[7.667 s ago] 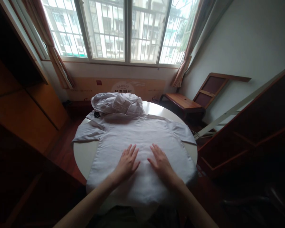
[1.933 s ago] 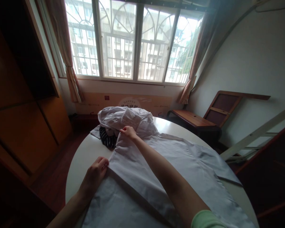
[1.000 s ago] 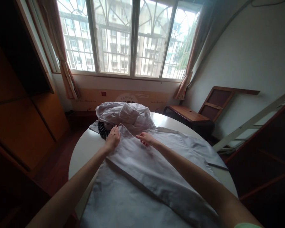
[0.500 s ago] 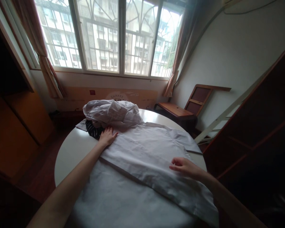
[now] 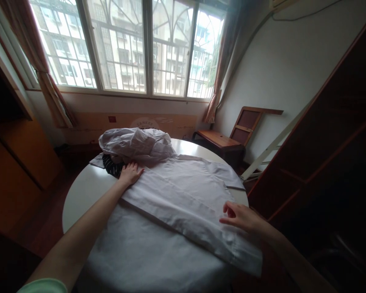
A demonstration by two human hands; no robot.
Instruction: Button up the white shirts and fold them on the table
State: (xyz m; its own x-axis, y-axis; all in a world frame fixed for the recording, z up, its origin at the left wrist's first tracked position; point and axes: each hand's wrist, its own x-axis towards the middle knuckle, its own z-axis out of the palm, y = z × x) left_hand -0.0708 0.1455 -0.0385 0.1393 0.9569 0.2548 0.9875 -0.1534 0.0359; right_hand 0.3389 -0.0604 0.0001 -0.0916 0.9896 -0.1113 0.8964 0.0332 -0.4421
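Note:
A white long garment [image 5: 171, 191], perhaps a shirt, lies spread over the round table with one sleeve [image 5: 198, 232] laid lengthwise along it. My left hand [image 5: 131, 175] rests flat on its upper left part, fingers stretched out, beside a black cloth with white stripes [image 5: 112, 167]. Over the sleeve's lower end, at the right, is my right hand [image 5: 239, 215]; its fingers are curved, with a gap between thumb and forefinger and nothing seen between them. Whether it touches the fabric is hard to tell. A crumpled heap of white cloth [image 5: 137, 142] sits at the far side.
The white round table [image 5: 79, 199] shows its rim on the left. Behind it are a long cardboard box [image 5: 94, 122] and a window. A wooden chair [image 5: 222, 139] and a pale ladder [image 5: 265, 152] stand at the right, near a dark wooden piece of furniture [image 5: 317, 158].
My view has turned a little to the right. My right hand has shifted along the sleeve's end, with its thumb and forefinger further apart, and the cuff end has moved. My left hand stays in place.

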